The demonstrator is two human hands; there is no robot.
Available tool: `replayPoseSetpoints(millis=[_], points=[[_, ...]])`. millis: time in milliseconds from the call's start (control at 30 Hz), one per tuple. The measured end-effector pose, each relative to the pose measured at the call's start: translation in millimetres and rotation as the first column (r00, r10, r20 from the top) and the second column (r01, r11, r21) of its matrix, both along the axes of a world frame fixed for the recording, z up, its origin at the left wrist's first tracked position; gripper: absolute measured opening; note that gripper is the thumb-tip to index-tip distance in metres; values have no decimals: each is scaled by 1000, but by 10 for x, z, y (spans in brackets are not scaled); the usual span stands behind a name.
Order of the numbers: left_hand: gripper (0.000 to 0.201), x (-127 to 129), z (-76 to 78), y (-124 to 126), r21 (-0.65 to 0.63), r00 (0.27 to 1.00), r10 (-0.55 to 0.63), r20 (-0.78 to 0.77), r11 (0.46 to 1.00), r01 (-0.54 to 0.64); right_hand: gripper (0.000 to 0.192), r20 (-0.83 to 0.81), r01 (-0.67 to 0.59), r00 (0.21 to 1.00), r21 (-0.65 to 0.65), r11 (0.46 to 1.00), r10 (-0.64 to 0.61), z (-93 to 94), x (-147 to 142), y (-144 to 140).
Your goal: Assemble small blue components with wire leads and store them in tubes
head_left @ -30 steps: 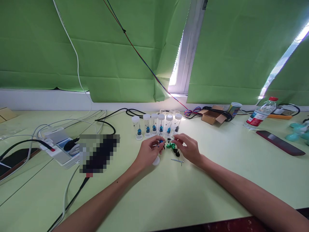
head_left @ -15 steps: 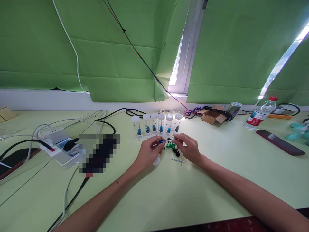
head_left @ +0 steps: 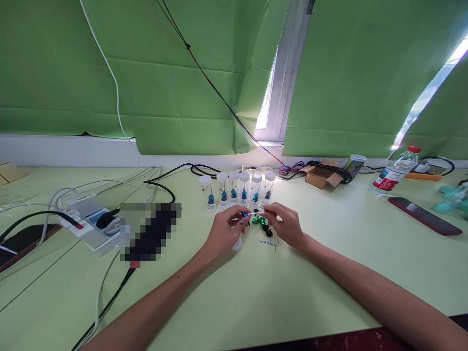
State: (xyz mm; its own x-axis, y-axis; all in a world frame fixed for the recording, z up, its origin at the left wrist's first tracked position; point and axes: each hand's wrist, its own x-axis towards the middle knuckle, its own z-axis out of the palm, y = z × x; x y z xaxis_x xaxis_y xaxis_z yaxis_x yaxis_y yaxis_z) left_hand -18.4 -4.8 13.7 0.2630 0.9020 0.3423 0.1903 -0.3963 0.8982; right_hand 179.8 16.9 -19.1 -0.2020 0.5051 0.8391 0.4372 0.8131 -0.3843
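At centre frame, just below the row of vials, the left hand (head_left: 226, 229) pinches a small blue bead-like part (head_left: 244, 214) between thumb and fingertips, and the right hand (head_left: 287, 225) grips a thin silvery pin (head_left: 256, 213) by its right end, its tip now meeting the blue part. A second ago the two hands sat a little lower and the pin was not yet lined up; since then both have lifted slightly and drawn together, so the pin lies level between them, which suggests the threading or fitting of pin into bead is in progress rather than finished. The blue part is tiny, glossy and rounded, with a dark stem below it; finer detail is too small to tell. Just beneath the hands on the pale green table (head_left: 256, 292) lie green metallic pieces (head_left: 259, 220), a few black pieces (head_left: 266, 229), a white cap (head_left: 237, 243) and a small hex key (head_left: 268, 243). Behind stand six clear vials (head_left: 239, 190) with white lids, most holding a blue part. Further out, a power strip (head_left: 87, 222) with cables sits at left, a cardboard box (head_left: 321, 176), a water bottle (head_left: 395, 176) and a dark phone (head_left: 424, 215) at right.
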Motion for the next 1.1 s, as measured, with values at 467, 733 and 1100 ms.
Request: replayPoseSetpoints(millis=[467, 733, 1100], points=[[20, 7, -30, 13, -1, 1000, 13, 5, 1000, -13, 26, 31, 3, 1000, -121, 993, 1, 13, -1, -10], [21, 4, -48, 5, 55, 999, 22, -35, 998, -20, 38, 89, 4, 996, -235, 972, 17, 24, -15, -18], [22, 9, -27, -2, 31, 999, 38, -17, 999, -37, 34, 111, 11, 994, -180, 984, 9, 35, -10, -30]])
